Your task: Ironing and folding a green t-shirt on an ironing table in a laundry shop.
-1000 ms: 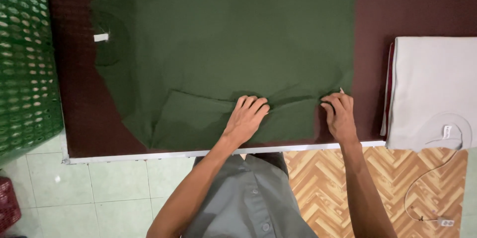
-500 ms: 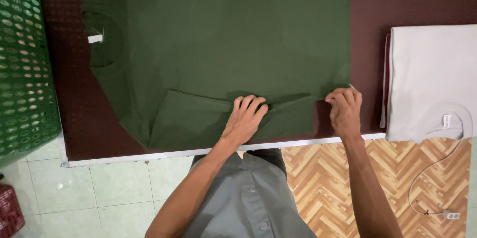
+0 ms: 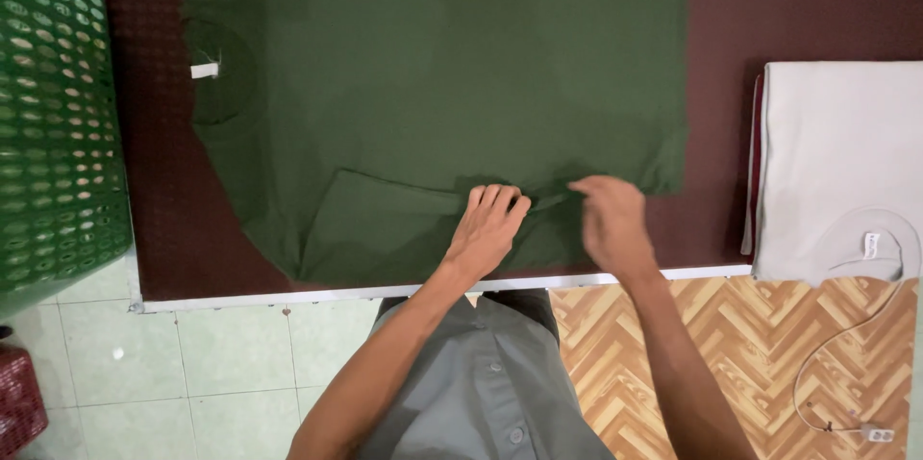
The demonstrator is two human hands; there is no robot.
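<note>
Head view: the dark green shirt [image 3: 452, 95] lies spread flat on the maroon table [image 3: 798, 8], its lower hem near the table's front edge. The right hand [image 3: 611, 224] has shifted left from the shirt's right corner and now sits close beside the left hand [image 3: 490, 224], fingertips pinching a fold of fabric. The left hand stays pressed flat, fingers together, on the hem. A green lattice basket [image 3: 53, 114] stands at the table's left edge; its contents are hidden. Folded white cloth [image 3: 836, 162] rests at the right edge.
</note>
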